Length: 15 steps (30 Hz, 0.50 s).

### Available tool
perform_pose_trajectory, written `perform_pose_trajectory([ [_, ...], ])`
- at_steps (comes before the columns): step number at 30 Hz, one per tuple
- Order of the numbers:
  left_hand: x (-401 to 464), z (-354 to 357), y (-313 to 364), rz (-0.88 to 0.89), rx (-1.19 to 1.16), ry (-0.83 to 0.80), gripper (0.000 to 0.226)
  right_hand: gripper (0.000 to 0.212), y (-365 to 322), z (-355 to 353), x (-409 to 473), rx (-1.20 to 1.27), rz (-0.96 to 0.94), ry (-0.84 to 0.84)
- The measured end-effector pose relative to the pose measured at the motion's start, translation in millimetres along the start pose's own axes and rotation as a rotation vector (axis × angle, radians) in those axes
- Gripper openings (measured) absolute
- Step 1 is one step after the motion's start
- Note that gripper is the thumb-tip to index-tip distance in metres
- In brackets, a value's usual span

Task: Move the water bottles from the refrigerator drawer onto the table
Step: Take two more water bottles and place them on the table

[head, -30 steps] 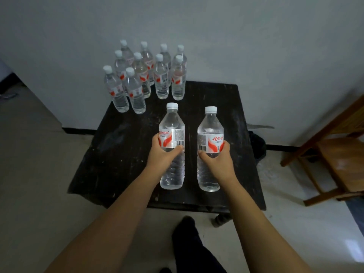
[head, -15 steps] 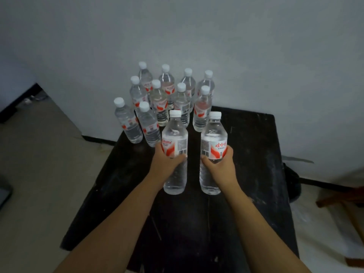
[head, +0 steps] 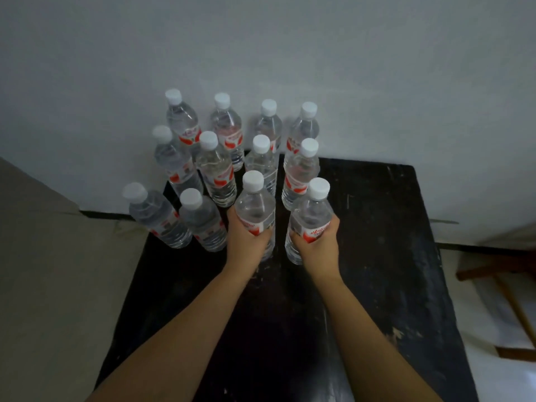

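Head view: ten clear plastic water bottles point(head: 214, 175) stand on black worktop point(head: 377, 227); beside them, left hand point(head: 246, 242) and right hand point(head: 317, 246) each grasp another bottle, not yet released.

I'm looking at what seems a plain room in a home, sparsely furnished. A scuffed black table point(head: 377, 256) stands pushed against a bare pale wall point(head: 290, 53) with a dark skirting strip point(head: 98, 214) along its foot. To the table's right a piece of wooden furniture point(head: 493, 274) stands on a light glossy floor point(head: 493, 372); to its left the floor looks dull beige.
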<state>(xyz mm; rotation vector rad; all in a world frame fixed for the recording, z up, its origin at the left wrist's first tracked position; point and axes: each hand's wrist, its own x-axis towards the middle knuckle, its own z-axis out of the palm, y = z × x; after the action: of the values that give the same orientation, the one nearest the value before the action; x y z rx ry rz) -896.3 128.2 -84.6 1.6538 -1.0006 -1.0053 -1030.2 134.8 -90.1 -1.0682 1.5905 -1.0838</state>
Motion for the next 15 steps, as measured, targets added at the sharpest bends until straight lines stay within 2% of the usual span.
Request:
perform_pose_trajectory([
  [10, 12.8, 9.7, -32.9, 0.085, -0.052, 0.052, 0.069, 0.075, 20.8, 22.1, 9.8, 0.019, 0.017, 0.066],
  [15, 13.3, 11.1, -45.9, 0.129, -0.040, 0.027, 0.072, 0.078, 30.9, 24.0, 10.2, 0.011, 0.009, 0.093],
])
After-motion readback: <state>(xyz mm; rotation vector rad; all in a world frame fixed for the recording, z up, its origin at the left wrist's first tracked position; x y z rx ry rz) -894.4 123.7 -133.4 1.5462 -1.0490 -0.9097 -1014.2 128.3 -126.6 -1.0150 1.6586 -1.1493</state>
